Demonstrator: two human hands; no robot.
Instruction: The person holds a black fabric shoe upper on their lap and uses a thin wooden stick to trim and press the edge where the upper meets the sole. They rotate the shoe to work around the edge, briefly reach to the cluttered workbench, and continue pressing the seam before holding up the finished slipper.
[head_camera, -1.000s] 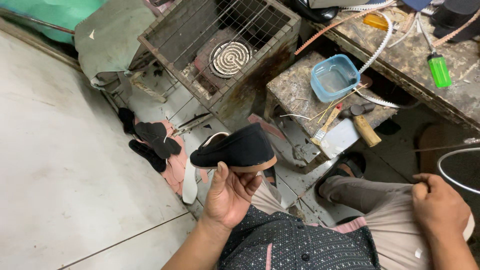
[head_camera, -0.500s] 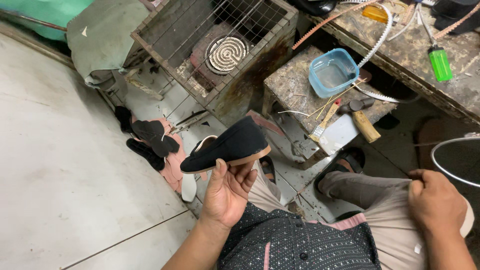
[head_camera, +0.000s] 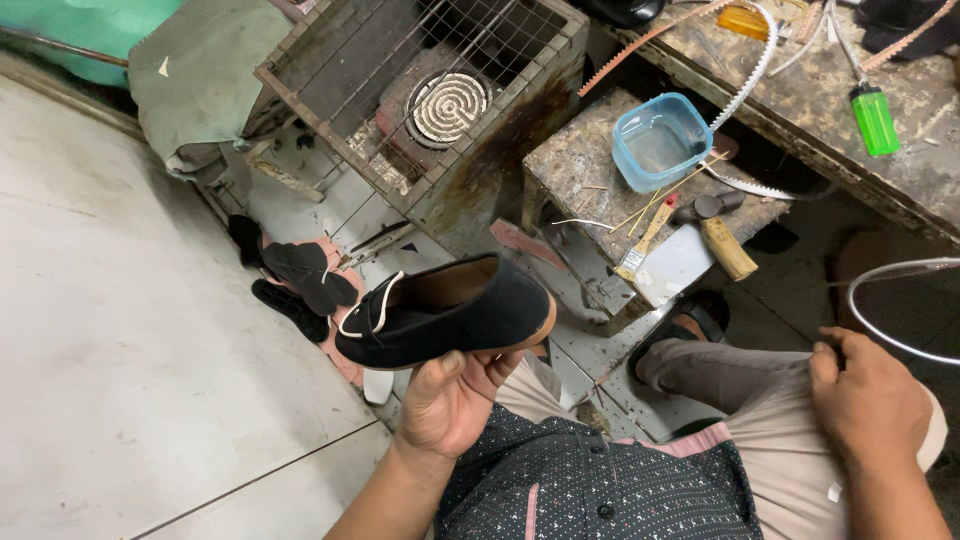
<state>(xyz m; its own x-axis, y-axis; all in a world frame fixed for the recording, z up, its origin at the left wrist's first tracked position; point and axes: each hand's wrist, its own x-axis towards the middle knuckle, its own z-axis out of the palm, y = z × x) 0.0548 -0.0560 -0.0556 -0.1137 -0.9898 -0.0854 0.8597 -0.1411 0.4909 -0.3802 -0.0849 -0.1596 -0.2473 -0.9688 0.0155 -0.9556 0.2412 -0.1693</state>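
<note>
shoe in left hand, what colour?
Black shoe, tan sole edge, held by left hand; head view.

Pale tiled floor (head_camera: 120, 330); rusty wire cage (head_camera: 420, 90); stained workbench (head_camera: 900, 170).

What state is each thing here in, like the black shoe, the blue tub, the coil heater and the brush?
Black cloth shoe: on its side, held from below by the left hand.
Right hand: on the knee, holding nothing.
Blue plastic tub: upright, open.
Spiral coil heater: inside the wire cage, not glowing.
Wooden-handled brush: lying flat on the small bench.
</note>
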